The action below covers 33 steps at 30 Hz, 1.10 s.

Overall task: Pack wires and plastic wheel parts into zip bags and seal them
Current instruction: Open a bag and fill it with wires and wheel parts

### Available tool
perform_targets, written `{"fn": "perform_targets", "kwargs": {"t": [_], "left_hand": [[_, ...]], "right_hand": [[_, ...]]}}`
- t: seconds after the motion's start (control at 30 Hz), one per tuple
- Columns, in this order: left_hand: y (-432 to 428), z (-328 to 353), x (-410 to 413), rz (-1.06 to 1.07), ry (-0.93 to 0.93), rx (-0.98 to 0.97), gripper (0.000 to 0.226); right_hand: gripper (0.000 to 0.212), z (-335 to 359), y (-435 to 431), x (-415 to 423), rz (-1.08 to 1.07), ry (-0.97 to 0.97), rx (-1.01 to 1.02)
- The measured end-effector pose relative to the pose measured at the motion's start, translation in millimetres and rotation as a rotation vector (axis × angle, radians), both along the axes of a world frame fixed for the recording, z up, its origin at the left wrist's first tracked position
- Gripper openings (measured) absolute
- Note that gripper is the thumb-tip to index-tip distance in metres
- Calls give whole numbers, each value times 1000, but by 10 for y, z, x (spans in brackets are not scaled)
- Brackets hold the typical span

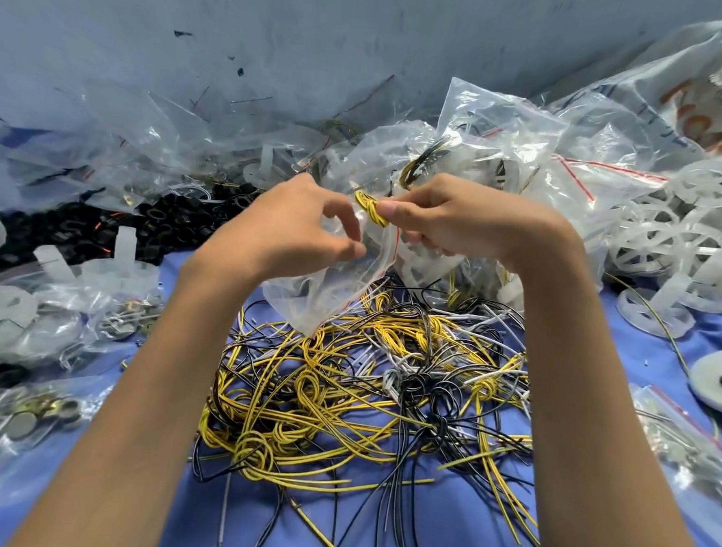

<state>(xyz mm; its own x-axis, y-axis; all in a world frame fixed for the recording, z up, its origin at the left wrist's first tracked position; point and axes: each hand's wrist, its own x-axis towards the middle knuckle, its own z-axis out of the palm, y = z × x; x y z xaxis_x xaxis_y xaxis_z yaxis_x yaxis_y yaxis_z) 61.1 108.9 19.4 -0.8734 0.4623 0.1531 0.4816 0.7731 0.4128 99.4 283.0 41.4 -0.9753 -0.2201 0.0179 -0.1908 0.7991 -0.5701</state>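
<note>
Pinching a wire coil, right hand faces left hand holding the zip bag.

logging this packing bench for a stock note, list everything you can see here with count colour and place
zip bag: one, clear with red strip, held at centre above the wires
wire coil: one, yellow-black, at the bag's mouth
loose wires: many, yellow, black, white, heaped on the cloth in front
plastic wheels: many, translucent white, piled at right
black parts: many, black, heaped at left rear
filled bags: several, clear, behind the held bag
cloth: one, blue, under everything
left grip: bare hand, pinches the bag's edge
right grip: bare hand, pinches the wire coil
</note>
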Motion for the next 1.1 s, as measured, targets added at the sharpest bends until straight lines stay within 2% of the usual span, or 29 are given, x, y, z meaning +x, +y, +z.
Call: {"fn": "perform_targets", "kwargs": {"t": [0.07, 0.13, 0.3, 0.37, 0.43, 0.53, 0.7, 0.8, 0.93, 1.03, 1.1], "left_hand": [[-10, -20, 4, -4, -30, -107, 10], [-11, -43, -15, 19, -19, -133, 6], [-33, -1, -5, 39, 59, -28, 8], [-62, 24, -6, 35, 63, 18, 25], [-84, 31, -21, 29, 76, 4, 40], [-71, 33, -30, 11, 83, 19, 50], [11, 20, 0, -51, 152, 70, 30], [26, 26, 6, -62, 151, 84, 32], [36, 26, -17, -31, 162, 70, 46], [6, 20, -51, 12, 172, 88, 48], [-15, 13, -59, 11, 145, 123, 46]], "right_hand": [[32, -14, 2, -30, -2, 28, 73], [34, -18, -6, -55, 20, 78, 104], [25, -4, -89, -49, 67, 99, 66], [25, -58, -119, -100, 21, 108, 78], [25, -143, -152, -176, -112, 169, 110], [25, -253, -248, -246, -291, 194, 220], [20, -167, -370, -187, -214, 186, 166], [14, -177, -397, -163, -229, 231, 127], [20, -223, -421, -202, -159, 212, 151], [53, -233, -383, -219, 63, -12, 255], [65, -246, -341, -212, 108, -97, 327]]}}
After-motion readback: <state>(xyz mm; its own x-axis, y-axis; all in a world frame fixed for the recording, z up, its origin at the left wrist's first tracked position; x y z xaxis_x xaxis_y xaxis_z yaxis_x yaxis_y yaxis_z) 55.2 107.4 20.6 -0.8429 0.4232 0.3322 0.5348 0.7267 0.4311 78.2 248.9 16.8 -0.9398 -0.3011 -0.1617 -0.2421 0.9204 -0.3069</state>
